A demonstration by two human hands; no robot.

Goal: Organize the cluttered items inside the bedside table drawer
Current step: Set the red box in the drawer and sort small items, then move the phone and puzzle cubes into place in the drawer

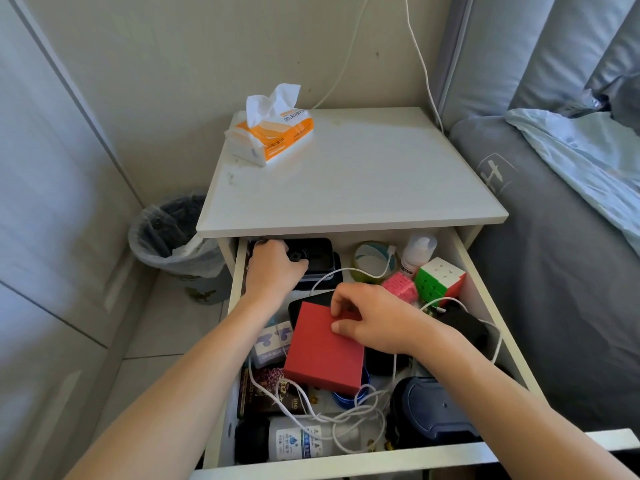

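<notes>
The task appears to be at an early stage: the drawer point(464, 268) is pulled open and its contents remain jumbled, with white cables point(332, 410) looped loosely over several items and no visible grouping. A red box point(323, 348) lies tilted on top of the pile at the drawer's middle. The right hand point(374, 323) rests on the box's far right corner, thumb pressed on the lid and fingers point(341, 299) curled over the rear edge, apparently grasping it. The left hand point(273, 268) reaches into the rear left corner, its fingers curled round a black case point(318, 251). Puzzle cubes point(440, 282), a small bottle point(417, 252) and a tape roll point(370, 261) sit unsorted along the rear right. A tissue pack point(273, 136) lies on the counter point(363, 181) above.
</notes>
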